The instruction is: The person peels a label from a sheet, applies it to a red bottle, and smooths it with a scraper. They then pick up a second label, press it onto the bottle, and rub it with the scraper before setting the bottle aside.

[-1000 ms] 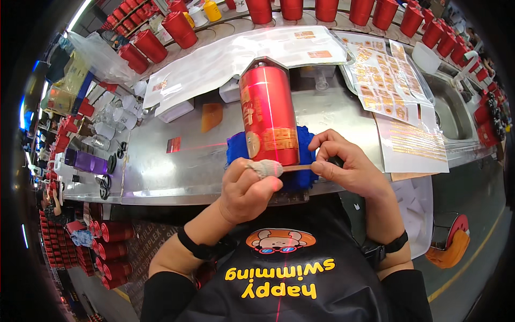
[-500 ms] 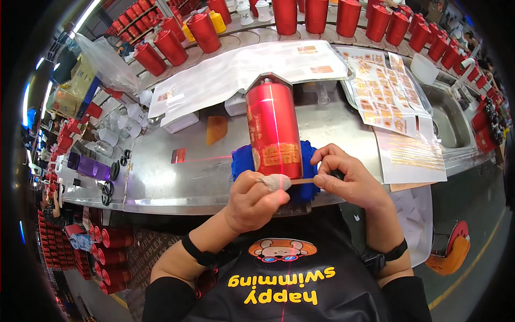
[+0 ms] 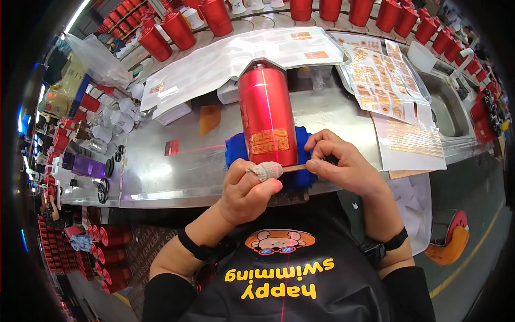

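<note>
A red metallic canister (image 3: 266, 104) with a gold emblem lies lengthwise in front of me, its near end over a blue cloth (image 3: 234, 150). A thin gold strip (image 3: 293, 168) runs along its near rim. My left hand (image 3: 244, 194) is closed at the rim, with a pale cloth cover (image 3: 265, 171) on one finger pressing the strip's left end. Between thumb and fingertips, my right hand (image 3: 343, 167) pinches the strip's right end. The canister's far end meets a dark angular holder (image 3: 261, 63).
Sheets of gold stickers (image 3: 381, 80) and one of gold strips (image 3: 413, 140) lie right, before a sink (image 3: 448, 107). A long white sheet (image 3: 230, 59) spans the back. Red canisters (image 3: 330, 9) line the curved conveyor. A purple bottle (image 3: 86, 165) lies left.
The canister has turned somewhat to the left, carrying its gold emblem along. More of the strip shows between my hands, and both still hold it. The whole view has shifted slightly.
</note>
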Demonstrator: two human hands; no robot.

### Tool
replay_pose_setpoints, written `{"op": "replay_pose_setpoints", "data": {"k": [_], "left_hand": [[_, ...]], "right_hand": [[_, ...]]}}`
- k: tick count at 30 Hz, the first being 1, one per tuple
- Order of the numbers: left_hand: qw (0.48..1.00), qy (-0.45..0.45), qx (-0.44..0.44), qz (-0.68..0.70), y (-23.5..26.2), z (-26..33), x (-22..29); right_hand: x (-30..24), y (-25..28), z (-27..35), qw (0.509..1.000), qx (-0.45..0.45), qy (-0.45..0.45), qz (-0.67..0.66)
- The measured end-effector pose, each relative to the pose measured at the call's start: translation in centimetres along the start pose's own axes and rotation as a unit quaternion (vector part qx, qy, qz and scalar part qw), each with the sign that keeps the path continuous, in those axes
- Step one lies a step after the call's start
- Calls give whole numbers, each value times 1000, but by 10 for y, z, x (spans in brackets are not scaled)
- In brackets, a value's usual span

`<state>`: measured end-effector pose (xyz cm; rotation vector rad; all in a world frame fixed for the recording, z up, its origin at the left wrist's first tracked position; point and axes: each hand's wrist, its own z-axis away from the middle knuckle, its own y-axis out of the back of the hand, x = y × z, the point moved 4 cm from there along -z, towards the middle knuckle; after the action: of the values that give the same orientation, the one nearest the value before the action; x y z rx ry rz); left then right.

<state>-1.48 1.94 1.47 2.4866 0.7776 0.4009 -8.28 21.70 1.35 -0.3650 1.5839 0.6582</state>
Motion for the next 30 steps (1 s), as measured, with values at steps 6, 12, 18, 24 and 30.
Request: {"op": "replay_pose_setpoints", "data": {"k": [6,12,18,24,30], "left_hand": [[992,-73,-95,-25,0,-19,6],[996,-59,-67,11,-1,-7,2],[997,-34,-67,-3,0,-13,5],[998,-42,-54,0,-1,-8,1],[997,-38,-71,-15,-1,-15,6]], "right_hand": [[5,1,2,1000,10,8,14],[3,-3,-1,1000,7,17,20],[4,-4,-1,1000,17,15,22],[3,-6,-2,1000,17,0,18],[8,-8,-4,999,22,15,41]]}}
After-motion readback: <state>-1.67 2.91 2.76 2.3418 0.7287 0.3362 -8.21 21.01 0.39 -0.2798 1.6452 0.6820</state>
